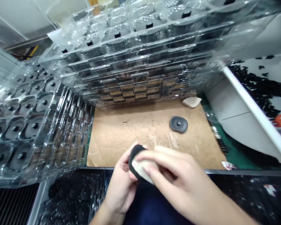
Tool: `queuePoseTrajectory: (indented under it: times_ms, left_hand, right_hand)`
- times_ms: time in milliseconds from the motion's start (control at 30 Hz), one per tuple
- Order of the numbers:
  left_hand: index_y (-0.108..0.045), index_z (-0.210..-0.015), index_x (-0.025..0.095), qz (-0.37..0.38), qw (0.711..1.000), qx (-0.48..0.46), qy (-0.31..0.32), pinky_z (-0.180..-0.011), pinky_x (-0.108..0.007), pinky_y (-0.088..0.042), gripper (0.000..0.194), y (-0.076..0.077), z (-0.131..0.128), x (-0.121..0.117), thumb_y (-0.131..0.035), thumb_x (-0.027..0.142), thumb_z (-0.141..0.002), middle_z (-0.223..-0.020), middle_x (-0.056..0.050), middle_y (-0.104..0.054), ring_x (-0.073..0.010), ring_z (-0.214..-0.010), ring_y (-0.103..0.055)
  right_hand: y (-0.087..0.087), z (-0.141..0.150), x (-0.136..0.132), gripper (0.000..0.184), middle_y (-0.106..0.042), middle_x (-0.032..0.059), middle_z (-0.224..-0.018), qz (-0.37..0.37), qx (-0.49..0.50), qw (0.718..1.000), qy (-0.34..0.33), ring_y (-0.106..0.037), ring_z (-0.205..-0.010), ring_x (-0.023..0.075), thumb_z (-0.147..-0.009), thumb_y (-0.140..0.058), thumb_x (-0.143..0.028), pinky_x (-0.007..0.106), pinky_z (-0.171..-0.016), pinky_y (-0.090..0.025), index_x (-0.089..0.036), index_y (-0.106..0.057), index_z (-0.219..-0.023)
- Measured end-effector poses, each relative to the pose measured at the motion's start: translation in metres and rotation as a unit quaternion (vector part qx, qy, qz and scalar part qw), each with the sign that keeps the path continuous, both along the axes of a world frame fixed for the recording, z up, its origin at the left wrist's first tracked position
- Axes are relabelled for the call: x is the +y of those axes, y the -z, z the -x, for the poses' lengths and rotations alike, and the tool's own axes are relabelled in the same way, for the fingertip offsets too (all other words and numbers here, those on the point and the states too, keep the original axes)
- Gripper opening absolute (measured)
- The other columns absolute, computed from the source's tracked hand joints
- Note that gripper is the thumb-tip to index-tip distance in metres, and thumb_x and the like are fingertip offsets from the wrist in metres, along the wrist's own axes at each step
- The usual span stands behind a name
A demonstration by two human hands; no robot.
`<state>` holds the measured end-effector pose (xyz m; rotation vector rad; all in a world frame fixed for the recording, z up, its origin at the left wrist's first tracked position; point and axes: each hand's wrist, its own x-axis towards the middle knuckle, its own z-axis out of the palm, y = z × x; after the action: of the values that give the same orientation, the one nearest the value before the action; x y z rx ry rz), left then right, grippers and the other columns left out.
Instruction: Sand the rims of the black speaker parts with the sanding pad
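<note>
My left hand is closed around the edge of a black oval part, holding it tilted just above the near edge of the cardboard. My right hand pinches a cream-coloured pad and presses it against the face of that part. The fingers hide some of both pieces. Beyond my right hand, a dark grey oval part with a small round stub at its centre lies on the cardboard sheet. A cream wedge-shaped piece rests at the far right of the sheet.
Tall stacks of clear plastic trays wall off the back, with another stack at the left holding similar oval parts. A white-edged bin on the right has black scraps beside it. Another tray sits low at front left.
</note>
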<state>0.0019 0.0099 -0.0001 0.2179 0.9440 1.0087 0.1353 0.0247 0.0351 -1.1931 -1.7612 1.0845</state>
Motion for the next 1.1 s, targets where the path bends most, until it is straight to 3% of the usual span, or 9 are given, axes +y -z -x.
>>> queuePoseTrajectory:
  times_ms: [67,133,300,467,567,667,833,967,1100]
  left_hand:
    - [-0.069,-0.092,0.020,-0.010,0.999,-0.025,0.027,-0.076,-0.020,-0.050,0.044,-0.001,-0.004,-0.002,-0.082,0.023,-0.050,-0.080,-0.002,-0.071,-0.0135,-0.077,-0.065]
    - [-0.069,-0.092,0.020,-0.001,0.999,-0.041,0.029,-0.079,-0.021,-0.049,0.040,-0.002,-0.005,-0.004,-0.080,0.022,-0.053,-0.081,-0.002,-0.072,-0.0139,-0.079,-0.065]
    - [-0.069,-0.095,0.023,0.022,0.999,-0.046,0.011,-0.077,-0.017,-0.050,0.052,-0.005,-0.001,-0.002,-0.084,0.020,-0.045,-0.098,-0.002,-0.072,-0.0147,-0.088,-0.065]
    - [-0.069,-0.094,0.024,-0.015,0.999,-0.049,-0.003,-0.077,-0.014,-0.049,0.049,-0.011,-0.005,0.002,-0.083,0.020,-0.048,-0.099,-0.001,-0.071,-0.0116,-0.087,-0.064]
    - [-0.066,-0.101,0.028,-0.004,1.000,-0.024,-0.014,-0.074,-0.018,-0.050,0.051,-0.016,-0.007,0.002,-0.081,0.020,-0.053,-0.097,-0.001,-0.071,-0.0131,-0.083,-0.064]
    - [-0.067,-0.098,0.029,0.026,1.000,0.005,-0.011,-0.074,-0.018,-0.050,0.049,-0.023,-0.007,0.001,-0.081,0.018,-0.053,-0.093,0.001,-0.071,-0.0120,-0.079,-0.064]
    - [-0.070,-0.089,0.026,0.013,1.000,0.006,0.000,-0.075,-0.014,-0.048,0.044,-0.022,-0.008,0.001,-0.082,0.013,-0.049,-0.093,0.002,-0.071,-0.0103,-0.082,-0.064]
    - [-0.069,-0.096,0.028,0.020,0.999,0.007,-0.029,-0.073,-0.018,-0.051,0.046,-0.012,-0.007,-0.003,-0.081,0.023,-0.052,-0.098,0.000,-0.070,-0.0136,-0.083,-0.064]
    - [-0.063,-0.109,0.027,0.022,0.998,0.027,-0.054,-0.074,-0.022,-0.052,0.061,-0.006,-0.004,-0.007,-0.079,0.035,-0.051,-0.105,-0.005,-0.066,-0.0166,-0.088,-0.063]
  right_hand:
    - [0.001,0.002,0.001,0.022,-0.065,0.0043,-0.087,-0.076,0.008,0.995,0.065,-0.061,-0.076,0.0132,-0.085,-0.047,-0.010,0.024,-0.071,-0.050,-0.016,-0.061,-0.102]
    - [0.002,0.002,-0.001,0.025,-0.064,0.0073,-0.090,-0.111,0.026,0.992,0.056,-0.061,-0.080,0.0149,-0.085,-0.047,-0.010,0.026,-0.073,-0.050,-0.012,-0.059,-0.106]
    - [0.002,-0.026,-0.013,0.025,-0.064,-0.0035,-0.082,0.023,-0.028,0.998,-0.055,-0.061,-0.072,0.0072,-0.083,-0.052,-0.007,0.014,-0.065,-0.048,-0.024,-0.061,-0.098]
    - [0.002,-0.035,-0.025,0.024,-0.065,0.0033,-0.088,-0.077,-0.154,0.984,0.050,-0.063,-0.075,0.0157,-0.087,-0.046,-0.014,0.026,-0.069,-0.051,-0.020,-0.057,-0.107]
    - [0.000,-0.028,-0.026,0.026,-0.067,0.0039,-0.091,-0.125,-0.142,0.980,0.065,-0.064,-0.076,0.0172,-0.086,-0.045,-0.013,0.026,-0.067,-0.052,-0.021,-0.056,-0.109]
    - [-0.002,-0.029,-0.020,0.022,-0.067,-0.0021,-0.085,-0.068,-0.087,0.994,-0.005,-0.065,-0.074,0.0121,-0.086,-0.047,-0.013,0.019,-0.063,-0.052,-0.026,-0.059,-0.098]
    - [-0.002,-0.030,-0.017,0.023,-0.066,0.0018,-0.085,-0.066,-0.110,0.991,0.043,-0.064,-0.075,0.0141,-0.086,-0.044,-0.013,0.023,-0.067,-0.051,-0.022,-0.058,-0.103]
    - [0.004,-0.030,-0.012,0.023,-0.066,-0.0034,-0.082,-0.014,-0.053,0.998,-0.007,-0.063,-0.074,0.0108,-0.086,-0.046,-0.013,0.018,-0.066,-0.050,-0.027,-0.062,-0.095]
    - [0.039,-0.040,-0.004,0.017,-0.066,-0.0012,-0.088,0.043,-0.077,0.989,0.117,-0.060,-0.068,0.0108,-0.088,-0.048,-0.026,0.020,-0.060,-0.048,-0.025,-0.064,-0.094]
